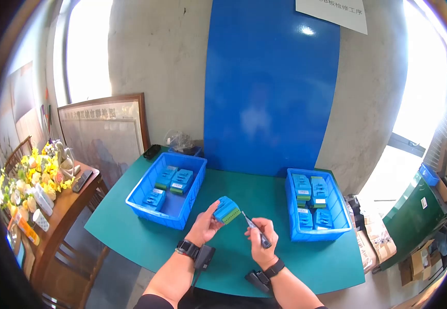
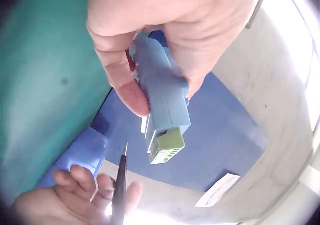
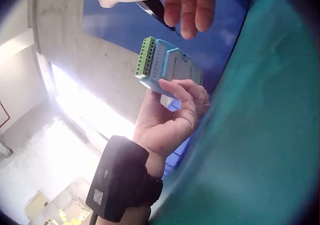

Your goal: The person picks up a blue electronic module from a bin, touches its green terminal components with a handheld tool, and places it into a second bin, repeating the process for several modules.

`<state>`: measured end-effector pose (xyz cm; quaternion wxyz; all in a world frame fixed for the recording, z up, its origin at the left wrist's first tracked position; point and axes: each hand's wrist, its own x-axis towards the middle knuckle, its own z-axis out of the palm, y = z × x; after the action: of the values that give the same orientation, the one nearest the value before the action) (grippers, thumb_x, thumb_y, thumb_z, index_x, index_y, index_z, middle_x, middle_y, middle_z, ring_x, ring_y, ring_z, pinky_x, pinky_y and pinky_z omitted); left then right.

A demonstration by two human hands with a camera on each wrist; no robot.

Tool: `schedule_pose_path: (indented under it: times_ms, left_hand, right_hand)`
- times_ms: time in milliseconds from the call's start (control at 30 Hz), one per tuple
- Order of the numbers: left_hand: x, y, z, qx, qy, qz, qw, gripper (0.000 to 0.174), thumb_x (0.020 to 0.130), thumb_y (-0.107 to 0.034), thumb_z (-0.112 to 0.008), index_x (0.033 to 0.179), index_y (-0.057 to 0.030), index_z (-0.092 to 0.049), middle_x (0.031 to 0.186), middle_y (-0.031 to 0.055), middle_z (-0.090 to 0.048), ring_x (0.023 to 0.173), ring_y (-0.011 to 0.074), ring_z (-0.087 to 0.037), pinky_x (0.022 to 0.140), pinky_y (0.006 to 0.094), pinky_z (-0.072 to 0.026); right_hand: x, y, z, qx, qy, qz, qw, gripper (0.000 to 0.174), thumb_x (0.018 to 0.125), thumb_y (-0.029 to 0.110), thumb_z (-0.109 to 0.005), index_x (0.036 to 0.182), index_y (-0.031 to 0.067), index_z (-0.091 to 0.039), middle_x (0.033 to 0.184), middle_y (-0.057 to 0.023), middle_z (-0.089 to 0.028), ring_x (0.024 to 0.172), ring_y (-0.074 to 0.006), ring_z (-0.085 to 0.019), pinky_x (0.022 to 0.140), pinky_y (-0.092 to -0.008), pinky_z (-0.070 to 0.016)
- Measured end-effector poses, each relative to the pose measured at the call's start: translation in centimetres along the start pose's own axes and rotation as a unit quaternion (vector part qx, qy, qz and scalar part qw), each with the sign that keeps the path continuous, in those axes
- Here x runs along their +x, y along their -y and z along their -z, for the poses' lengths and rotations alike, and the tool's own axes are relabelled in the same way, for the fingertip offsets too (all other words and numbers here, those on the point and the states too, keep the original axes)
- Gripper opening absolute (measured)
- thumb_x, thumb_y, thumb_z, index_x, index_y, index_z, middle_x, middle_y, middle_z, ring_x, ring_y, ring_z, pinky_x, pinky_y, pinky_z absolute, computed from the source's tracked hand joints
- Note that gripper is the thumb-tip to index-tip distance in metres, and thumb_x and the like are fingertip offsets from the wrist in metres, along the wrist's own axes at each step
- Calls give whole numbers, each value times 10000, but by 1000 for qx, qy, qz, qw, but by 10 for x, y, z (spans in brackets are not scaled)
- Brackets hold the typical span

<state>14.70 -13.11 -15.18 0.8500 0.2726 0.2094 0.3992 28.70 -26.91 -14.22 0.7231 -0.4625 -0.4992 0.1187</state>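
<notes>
My left hand (image 1: 203, 227) grips a blue plastic module (image 1: 225, 208) with a green terminal block (image 2: 168, 146) along one end. Thumb and fingers lie on opposite sides of its housing, and the block points away from the palm. To the right, my right hand (image 1: 260, 240) holds a slim, dark screwdriver-like tool (image 2: 120, 185) with a thin pointed metal tip. That tip is near the green block, with a small gap showing in the left wrist view. In the right wrist view the tool (image 3: 159, 14) is partly covered by the hand.
On the green table (image 1: 234, 268), a blue bin (image 1: 182, 219) at left contains several similar modules. Another blue bin (image 1: 319, 236) at right contains several more. A blue panel (image 1: 270, 92) stands behind the table. Flowers (image 1: 38, 175) stand on a wooden table at far left.
</notes>
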Motion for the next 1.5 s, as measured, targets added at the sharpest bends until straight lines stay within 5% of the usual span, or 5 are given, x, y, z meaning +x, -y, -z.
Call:
schedule_pose_path:
  times_ms: [167, 900, 1100, 1200, 1500]
  left_hand:
    - [-1, -4, -3, -16, -21, 4, 1000, 271, 906, -243, -648, 1124, -88, -601, 1044, 37, -657, 919, 152, -643, 729, 280, -544]
    - [-4, -7, -17, -2, -13, 58, 998, 355, 930, -271, -607, 1186, -38, -529, 1111, 88, -619, 981, 188, -646, 783, 351, -578]
    - [-5, -11, -19, 13, -6, 52, 999, 373, 938, -285, -594, 1207, -37, -521, 1118, 86, -623, 1005, 195, -640, 812, 352, -566]
    - [-5, -9, -16, 12, -8, 71, 997, 365, 945, -291, -580, 1204, -38, -532, 1124, 87, -626, 1023, 203, -636, 833, 348, -558]
    - [-5, -10, -20, 10, -13, 78, 997, 418, 919, -308, -624, 1193, -13, -514, 1109, 107, -617, 1003, 201, -641, 822, 372, -570]
  right_hand:
    - [1, 12, -4, -106, 40, 125, 986, 205, 768, 17, -649, 967, 9, -599, 779, -104, -610, 586, -192, -608, 553, -289, -492]
    - [1, 9, -3, -149, 65, 108, 981, 193, 852, 73, -639, 1003, -12, -554, 866, -131, -640, 707, -188, -693, 600, -269, -546]
    - [0, 16, -5, -140, 69, 55, 986, 244, 753, 18, -677, 969, 3, -563, 772, -126, -665, 618, -228, -674, 552, -293, -534]
    - [-3, 20, -2, -68, 59, 45, 995, 136, 849, 31, -602, 961, -18, -540, 770, -111, -640, 639, -175, -679, 586, -268, -557]
    - [1, 26, 0, -171, 95, 139, 971, 243, 684, -40, -680, 904, 10, -589, 742, -116, -666, 589, -235, -662, 537, -284, -522]
